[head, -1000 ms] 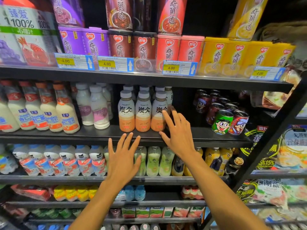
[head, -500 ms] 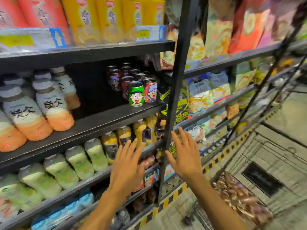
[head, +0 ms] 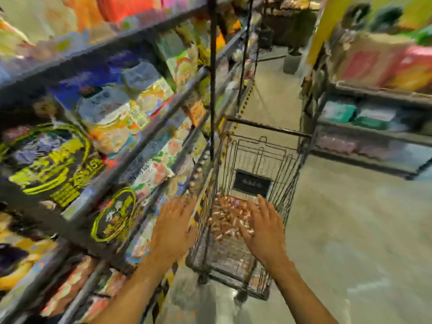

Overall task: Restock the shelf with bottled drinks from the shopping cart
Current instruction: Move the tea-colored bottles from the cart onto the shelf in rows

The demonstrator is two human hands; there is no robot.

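Note:
The picture is badly blurred by motion. A wire shopping cart [head: 261, 160] stands in the aisle, right of the shelf unit [head: 131, 146]. A heap of orange-brown bottled drinks [head: 228, 220] lies in its basket. My left hand [head: 174, 226] is held out with fingers spread, empty, just left of the cart's near corner. My right hand [head: 265, 226] hovers over the cart's right side above the bottles, fingers spread and holding nothing. Neither hand touches a bottle as far as the blur lets me tell.
Snack bags fill the shelves [head: 112, 127] on the left. A second shelving unit [head: 374, 127] stands on the right of the aisle. Bare concrete floor [head: 350, 230] runs between them, and a yellow pillar [head: 325, 26] rises at the far end.
My view has swung right, away from the drinks shelf to the shopping cart. Both empty hands came off the shelf and now reach toward the cart.

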